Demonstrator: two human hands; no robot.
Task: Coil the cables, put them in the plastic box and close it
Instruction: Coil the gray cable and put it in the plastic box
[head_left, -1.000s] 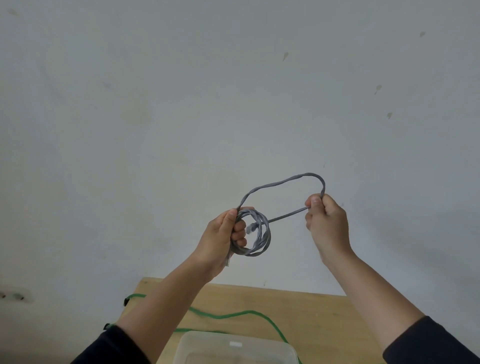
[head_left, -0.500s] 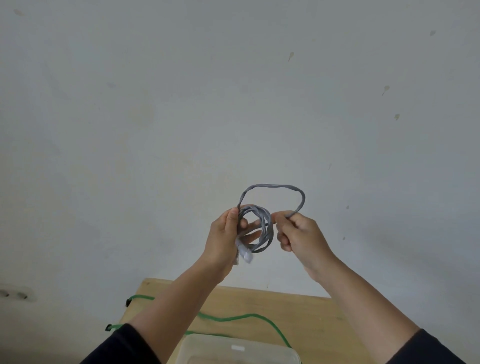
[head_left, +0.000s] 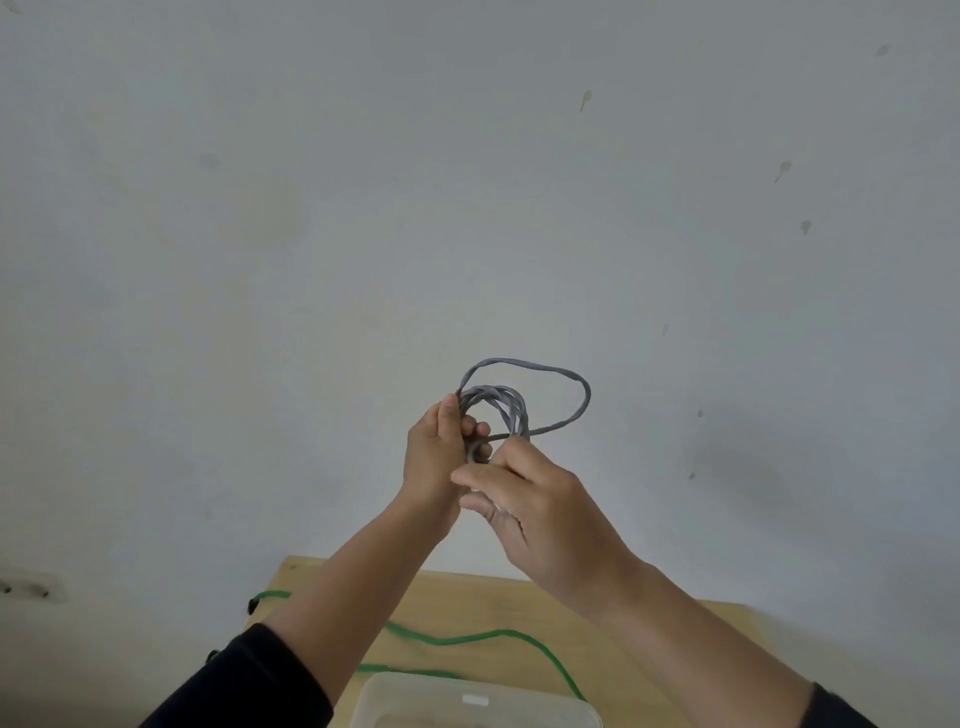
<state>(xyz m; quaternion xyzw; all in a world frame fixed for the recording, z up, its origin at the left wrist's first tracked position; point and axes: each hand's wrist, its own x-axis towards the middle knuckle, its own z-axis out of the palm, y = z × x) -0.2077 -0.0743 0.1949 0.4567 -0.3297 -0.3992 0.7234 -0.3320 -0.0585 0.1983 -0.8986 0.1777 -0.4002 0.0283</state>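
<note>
While your left hand (head_left: 434, 457) grips the coiled part of the grey cable (head_left: 496, 410) up in front of the wall (head_left: 311, 260), thumb pressed along the near side of the loops and fingers curled through the middle, your right hand (head_left: 540, 514) sits just beside it and a little lower. Your right fingers (head_left: 480, 477) reach across toward your left palm, curled at the bottom of the coil; they seem to pinch the cable or its end there, though the exact contact is hidden between your hands. One loose loop of the grey cable arcs out to the right of the coil, wider than the wound turns, and runs back in to where your hands meet.

Below your arms lies the wooden table (head_left: 649, 639). A green cable (head_left: 467, 638) lies on it uncoiled, snaking from the left edge across toward the right and passing behind the plastic box (head_left: 467, 701). The plastic box stands at the near edge of the table, at the bottom of the view, only its far rim and part of the inside visible; you can't tell from here whether anything is in it. Both your sleeves (head_left: 260, 680) are dark and pushed up your forearms. A wall socket (head_left: 31, 590) shows low on the left.
</note>
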